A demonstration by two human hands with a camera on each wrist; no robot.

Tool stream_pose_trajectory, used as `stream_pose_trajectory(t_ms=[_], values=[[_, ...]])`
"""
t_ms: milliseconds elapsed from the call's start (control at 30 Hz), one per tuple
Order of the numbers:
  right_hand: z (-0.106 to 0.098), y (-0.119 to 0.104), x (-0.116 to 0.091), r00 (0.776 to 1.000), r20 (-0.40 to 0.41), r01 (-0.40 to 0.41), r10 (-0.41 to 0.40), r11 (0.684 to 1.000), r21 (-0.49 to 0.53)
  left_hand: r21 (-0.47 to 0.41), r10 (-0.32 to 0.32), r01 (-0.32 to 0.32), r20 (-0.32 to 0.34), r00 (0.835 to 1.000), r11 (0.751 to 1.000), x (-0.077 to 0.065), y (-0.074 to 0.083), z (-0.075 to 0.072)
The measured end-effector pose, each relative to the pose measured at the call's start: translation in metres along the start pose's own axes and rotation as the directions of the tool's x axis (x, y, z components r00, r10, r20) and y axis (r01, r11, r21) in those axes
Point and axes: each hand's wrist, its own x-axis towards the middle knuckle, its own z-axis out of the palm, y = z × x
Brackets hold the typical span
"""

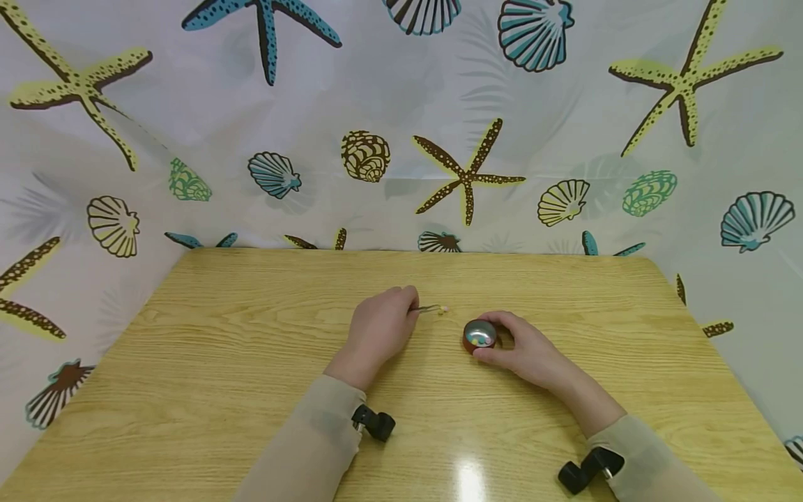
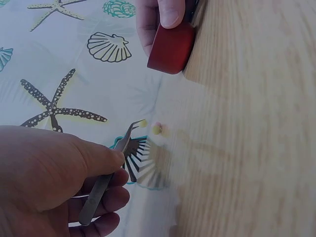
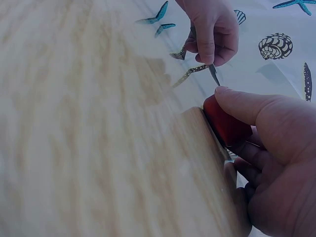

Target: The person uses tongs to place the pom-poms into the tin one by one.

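Observation:
My left hand (image 1: pixel 383 328) pinches a pair of bent-tip metal tweezers (image 2: pixel 101 192) between thumb and fingers. A tiny yellow bead (image 2: pixel 143 123) is right at the tweezer tips; whether they grip it I cannot tell. Just beyond it, a small pink-and-yellow piece (image 2: pixel 157 129) is on the table. To the right, my right hand (image 1: pixel 523 348) holds a small red bowl (image 1: pixel 467 343), thumb and fingers round its side. Its inside is shiny metal, with several small coloured beads (image 1: pixel 482 340) at the bottom. The right wrist view shows the bowl's red outer wall (image 3: pixel 224 121) under the thumb.
The wood-grain table (image 1: pixel 219 362) runs back to a hanging cloth (image 1: pixel 401 90) printed with shells and starfish, which also stands along both sides. Black camera mounts (image 1: pixel 376 422) are strapped on both sleeves.

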Motion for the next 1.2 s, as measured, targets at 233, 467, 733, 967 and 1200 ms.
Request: stream_pose_trajectory(t_ms=[233,467,733,967,1200], values=[[0.000,0.000,0.001,1.000,0.003,0.005,-0.005,1.000,0.003,-0.024,0.001,-0.002,-0.011,1.000,1.000,0.001,0.000,-0.004],[0.000,0.000,0.000,1.000,0.000,-0.010,0.010,1.000,0.005,-0.050,0.009,-0.009,-0.002,1.000,0.999,0.001,0.004,-0.010],[0.000,0.000,0.000,1.000,-0.004,-0.006,0.006,1.000,0.001,-0.094,0.026,-0.026,-0.003,1.000,0.995,-0.001,0.014,-0.018],[0.000,0.000,0.001,1.000,-0.009,0.010,-0.010,1.000,-0.009,-0.086,0.076,-0.073,0.029,0.997,0.994,-0.003,0.028,-0.023],[-0.001,-0.001,0.001,1.000,-0.011,-0.005,0.005,1.000,-0.018,-0.091,0.130,-0.127,0.031,0.991,0.988,-0.008,0.039,-0.026]])
